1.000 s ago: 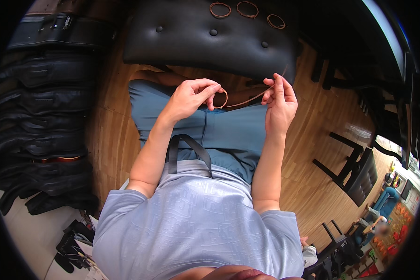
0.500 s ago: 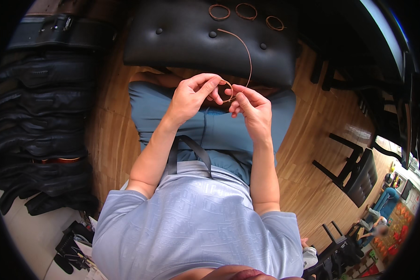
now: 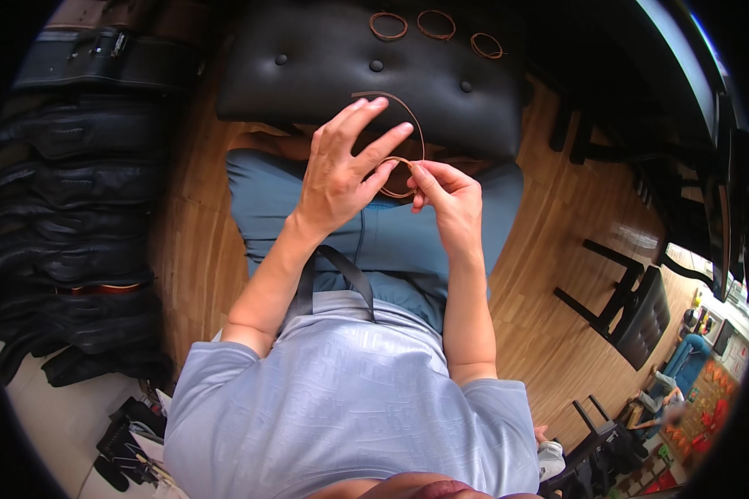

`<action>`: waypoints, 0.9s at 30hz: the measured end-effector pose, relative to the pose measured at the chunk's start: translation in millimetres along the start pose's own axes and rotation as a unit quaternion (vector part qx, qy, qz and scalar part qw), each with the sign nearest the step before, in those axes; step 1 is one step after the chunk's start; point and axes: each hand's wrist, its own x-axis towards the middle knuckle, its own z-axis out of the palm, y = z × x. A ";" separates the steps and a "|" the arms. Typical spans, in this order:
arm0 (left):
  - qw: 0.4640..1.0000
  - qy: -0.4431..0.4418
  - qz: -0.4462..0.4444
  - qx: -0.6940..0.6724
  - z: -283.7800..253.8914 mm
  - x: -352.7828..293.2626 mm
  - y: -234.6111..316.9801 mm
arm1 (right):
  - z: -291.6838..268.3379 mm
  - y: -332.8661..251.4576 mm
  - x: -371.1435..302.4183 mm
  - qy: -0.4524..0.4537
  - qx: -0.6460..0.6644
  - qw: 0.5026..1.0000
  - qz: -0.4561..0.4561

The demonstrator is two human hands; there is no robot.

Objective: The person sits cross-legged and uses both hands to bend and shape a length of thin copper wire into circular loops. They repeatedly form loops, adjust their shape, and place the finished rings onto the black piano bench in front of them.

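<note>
A thin brown cord (image 3: 422,135) is wound into a small ring above my lap, its loose end arching up over the front of the bench. My right hand (image 3: 449,200) pinches the ring at its right side between thumb and fingertips. Just left of it, my left hand (image 3: 334,170) has its fingers spread, and its thumb lies at the ring's left edge; whether it presses on the cord cannot be told. Three coiled brown rings, a left one (image 3: 373,35), a middle one (image 3: 453,33) and a right one (image 3: 473,43), lie on the black bench.
The buttoned black padded bench (image 3: 324,79) stands in front of my knees. Several black instrument cases (image 3: 83,183) line the left side. A black stool (image 3: 641,320) lies tipped on the wooden floor (image 3: 541,349) at right. Another person (image 3: 662,403) sits far off at lower right.
My left hand has released its pinch on the ring and spread its fingers upward. The cord's loose end has swung left and lower. My right hand still pinches the ring.
</note>
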 end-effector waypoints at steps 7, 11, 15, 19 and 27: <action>0.994 -0.100 0.016 -0.042 -0.2 0.4 -7.1 | -0.4 -11.8 -2.5 -0.031 -0.096 0.995 0.005; 0.971 -0.132 -0.089 -0.177 3.7 -8.7 -7.0 | 0.9 -17.1 -3.5 -0.022 -0.110 0.994 -0.013; 0.869 -0.188 -0.277 -0.364 -3.0 -6.6 0.9 | -2.0 -12.4 -2.1 -0.009 -0.105 0.994 -0.029; 0.766 -0.242 -0.353 -0.480 -6.6 -8.0 -5.3 | -4.0 -11.9 -0.3 -0.011 -0.119 0.993 -0.019; 0.665 -0.259 -0.362 -0.599 -3.7 -15.0 -22.2 | -5.7 -10.3 4.1 -0.031 -0.079 0.996 0.015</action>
